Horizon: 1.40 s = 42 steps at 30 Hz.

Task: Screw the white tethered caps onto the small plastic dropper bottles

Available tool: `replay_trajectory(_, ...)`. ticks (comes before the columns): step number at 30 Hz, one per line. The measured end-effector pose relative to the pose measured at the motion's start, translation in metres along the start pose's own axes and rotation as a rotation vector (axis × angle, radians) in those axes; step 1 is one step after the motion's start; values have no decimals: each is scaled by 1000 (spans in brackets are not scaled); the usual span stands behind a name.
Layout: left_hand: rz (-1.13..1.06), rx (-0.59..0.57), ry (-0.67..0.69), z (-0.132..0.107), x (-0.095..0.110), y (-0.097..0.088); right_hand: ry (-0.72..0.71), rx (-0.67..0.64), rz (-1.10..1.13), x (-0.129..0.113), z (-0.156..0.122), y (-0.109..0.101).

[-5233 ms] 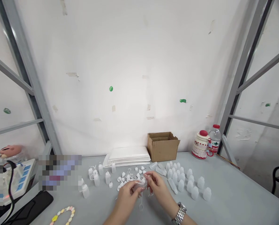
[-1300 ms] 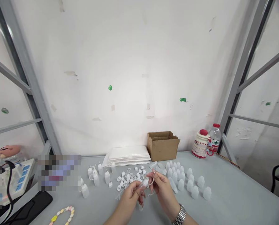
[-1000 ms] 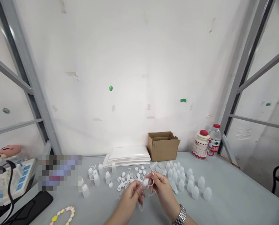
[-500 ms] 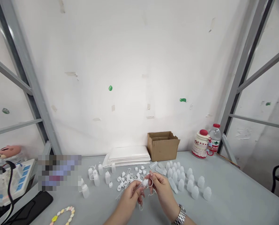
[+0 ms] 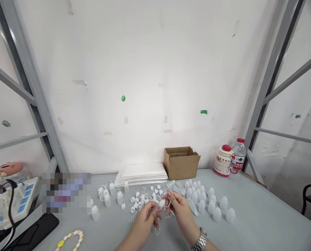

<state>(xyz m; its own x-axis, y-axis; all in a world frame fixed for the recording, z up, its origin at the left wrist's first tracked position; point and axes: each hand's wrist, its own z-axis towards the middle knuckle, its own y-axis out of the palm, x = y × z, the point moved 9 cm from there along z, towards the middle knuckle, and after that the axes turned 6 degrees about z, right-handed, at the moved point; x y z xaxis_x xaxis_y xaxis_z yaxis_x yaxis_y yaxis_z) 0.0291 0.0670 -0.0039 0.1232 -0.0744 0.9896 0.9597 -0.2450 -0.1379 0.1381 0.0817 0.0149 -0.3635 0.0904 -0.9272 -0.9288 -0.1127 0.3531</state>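
My left hand (image 5: 145,219) is closed around a small translucent plastic bottle (image 5: 156,207), tilted with its top toward the right. At that top end, my right hand (image 5: 180,210) pinches a white cap (image 5: 162,203) with a thin looped strap. Fingers hide part of both pieces, so how far the cap sits on cannot be made out. Just behind the hands lies a loose heap of white caps (image 5: 140,201) with straps. Several capped bottles (image 5: 107,200) stand on the left. On the right, several translucent uncapped pieces (image 5: 217,214) stand in a group, and a few (image 5: 192,206) lie flat.
Against the wall are a stack of white padded envelopes (image 5: 143,172) and an open cardboard box (image 5: 184,166). A red-lidded jar (image 5: 222,162) and a water bottle (image 5: 239,153) stand at the back right. A black phone (image 5: 35,232) and a bead bracelet (image 5: 78,240) lie front left.
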Motion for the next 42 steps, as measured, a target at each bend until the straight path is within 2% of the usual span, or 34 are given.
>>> replay_trajectory(9, 20, -11, 2, 1, 0, 0, -18, 12, -37, 4, 3, -3)
replay_trajectory(33, 44, 16, 28, -2, 1, -1, -106, 28, -258, -6, -3, 1)
replay_trajectory(42, -30, 5, 13, -2, 5, 3, -7, -7, -184, -9, -1, 3)
